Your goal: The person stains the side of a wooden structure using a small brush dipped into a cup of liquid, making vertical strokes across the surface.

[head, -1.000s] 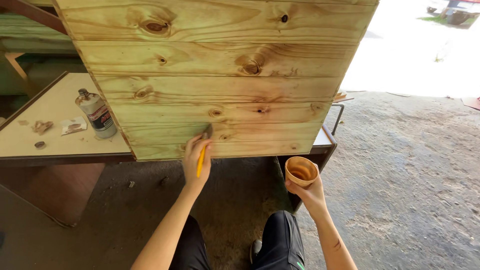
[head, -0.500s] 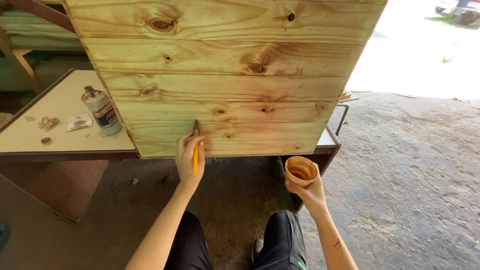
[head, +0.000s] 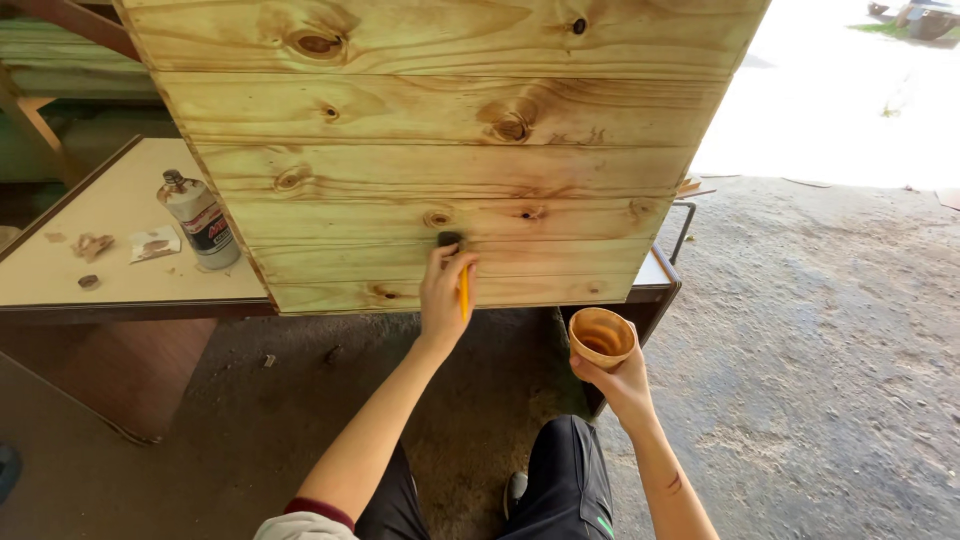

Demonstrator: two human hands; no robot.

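Gripping the yellow-handled brush (head: 458,268) in my left hand (head: 443,296), I have shifted its bristles rightward along the lower boards of the pine panel (head: 440,150), extending the stained strip, while my right hand (head: 622,385) grasps the cup (head: 601,338) below the panel's edge.

Left hand (head: 443,295) brushes (head: 456,268) the plank panel (head: 450,150); right hand (head: 618,378) holds a cup (head: 601,338).

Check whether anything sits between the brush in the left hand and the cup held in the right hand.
Nothing visible does. The brush in the left hand rests on the wooden panel; open space separates it from the cup in the right hand.
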